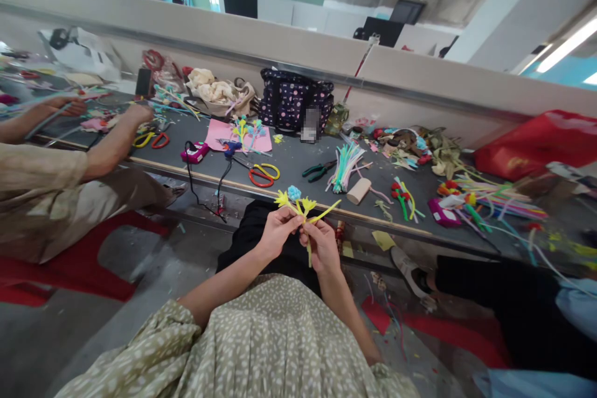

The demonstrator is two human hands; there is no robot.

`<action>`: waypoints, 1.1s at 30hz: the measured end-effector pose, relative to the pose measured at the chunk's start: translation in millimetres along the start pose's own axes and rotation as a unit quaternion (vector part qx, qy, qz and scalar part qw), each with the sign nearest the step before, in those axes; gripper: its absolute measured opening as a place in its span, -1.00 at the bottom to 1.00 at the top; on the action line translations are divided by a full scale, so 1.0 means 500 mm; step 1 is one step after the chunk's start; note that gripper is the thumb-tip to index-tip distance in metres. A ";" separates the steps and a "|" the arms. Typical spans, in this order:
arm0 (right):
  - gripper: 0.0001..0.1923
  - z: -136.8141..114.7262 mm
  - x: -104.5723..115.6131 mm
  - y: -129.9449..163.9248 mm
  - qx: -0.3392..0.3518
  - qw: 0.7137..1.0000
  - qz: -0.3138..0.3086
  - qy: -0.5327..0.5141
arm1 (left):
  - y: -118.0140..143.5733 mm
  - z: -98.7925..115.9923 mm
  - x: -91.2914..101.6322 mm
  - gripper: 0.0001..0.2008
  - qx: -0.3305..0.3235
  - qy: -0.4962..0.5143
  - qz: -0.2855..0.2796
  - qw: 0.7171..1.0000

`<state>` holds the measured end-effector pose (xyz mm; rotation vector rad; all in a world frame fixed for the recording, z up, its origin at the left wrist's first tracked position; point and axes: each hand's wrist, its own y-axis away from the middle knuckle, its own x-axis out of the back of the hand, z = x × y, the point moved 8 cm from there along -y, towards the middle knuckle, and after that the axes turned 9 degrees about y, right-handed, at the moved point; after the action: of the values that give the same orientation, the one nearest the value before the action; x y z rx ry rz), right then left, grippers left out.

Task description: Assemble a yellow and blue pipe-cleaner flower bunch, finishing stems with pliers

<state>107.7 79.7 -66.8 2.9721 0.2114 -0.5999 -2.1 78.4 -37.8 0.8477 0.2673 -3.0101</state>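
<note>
- A dark grey table [292,157] is carrying a patterned bag [280,101].
- Red-and-yellow scissors [263,172] are lying near dark pliers [325,167].
- Bundled fuzzy stems [345,166] are resting beside a beige cylinder [359,191].

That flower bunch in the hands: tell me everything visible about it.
The flower bunch looks made of fuzzy craft stems: two fringed yellow heads, one ruffled blue head, and a yellow stem slanting right. A stalk points downward. The left hand and right hand pinch it midway, near the table.

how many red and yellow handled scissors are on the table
2: one pair just right of the blue glue gun, another pair farther left, past a purple box. More may be hidden in the clutter.
</note>
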 end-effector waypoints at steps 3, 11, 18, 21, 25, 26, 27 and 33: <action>-0.80 -0.005 0.001 0.001 0.014 1.000 0.009 0.005 | 0.000 -0.001 -0.001 -0.74 0.003 -0.004 -0.002 1.000; -0.87 -0.065 0.003 0.031 0.224 0.948 0.101 0.204 | -0.001 0.007 -0.006 -0.78 -0.004 0.023 0.022 0.999; -0.90 -0.076 -0.008 0.042 0.302 0.909 0.116 0.263 | 0.002 0.011 0.005 -0.77 0.000 0.057 0.073 0.996; -0.87 -0.071 -0.008 0.037 0.275 0.921 0.115 0.251 | 0.004 0.011 0.006 -0.80 -0.002 0.073 0.086 0.994; -0.85 -0.069 -0.004 0.037 0.258 0.931 0.121 0.230 | 0.005 0.003 0.004 -0.80 0.007 0.076 0.091 0.993; -0.86 -0.070 -0.003 0.038 0.263 0.930 0.122 0.228 | 0.006 0.001 0.003 -0.81 0.008 0.074 0.091 0.993; -0.87 -0.070 -0.002 0.039 0.271 0.927 0.122 0.229 | 0.006 0.000 0.003 -0.81 0.008 0.074 0.090 0.993; -0.91 -0.077 0.007 0.046 0.328 0.893 0.141 0.276 | 0.010 0.002 0.000 -0.83 0.009 0.095 0.081 0.992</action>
<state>129.2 62.1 -31.3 3.6361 -0.4806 0.2974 -2.3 73.5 -37.8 1.1023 0.1624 -2.7893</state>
